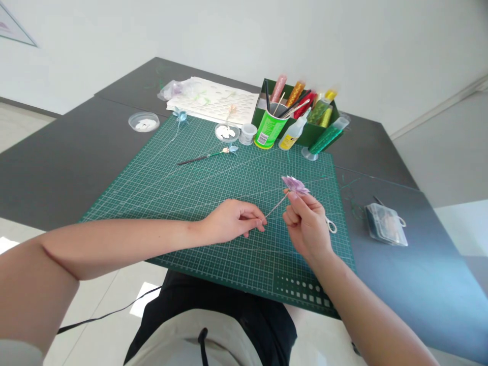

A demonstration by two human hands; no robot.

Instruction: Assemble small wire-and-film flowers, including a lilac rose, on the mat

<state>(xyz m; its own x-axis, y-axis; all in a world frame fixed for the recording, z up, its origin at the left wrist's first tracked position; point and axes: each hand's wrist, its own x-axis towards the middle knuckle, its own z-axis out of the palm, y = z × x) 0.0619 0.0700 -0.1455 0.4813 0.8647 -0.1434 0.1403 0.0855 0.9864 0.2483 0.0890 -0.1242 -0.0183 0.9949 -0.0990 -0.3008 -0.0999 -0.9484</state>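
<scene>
My left hand [233, 220] is closed in a pinch on the lower end of a thin wire stem [276, 206], just above the green cutting mat [183, 178]. My right hand [307, 223] is closed, its fingertips holding a small purple paper flower [294, 185] at the stem's upper end. The stem runs slanted between the two hands. A small white loop, perhaps a scissor handle [331, 225], shows behind my right hand.
A green organizer [318, 133] with glitter tubes, a green cup [269, 128] of tools and a glue bottle [293, 135] stands at the mat's far edge. Small dishes [144, 122] of petals, a paper sheet [215, 101], a finished stem [208, 155] and a clear plastic case [386, 224] lie around.
</scene>
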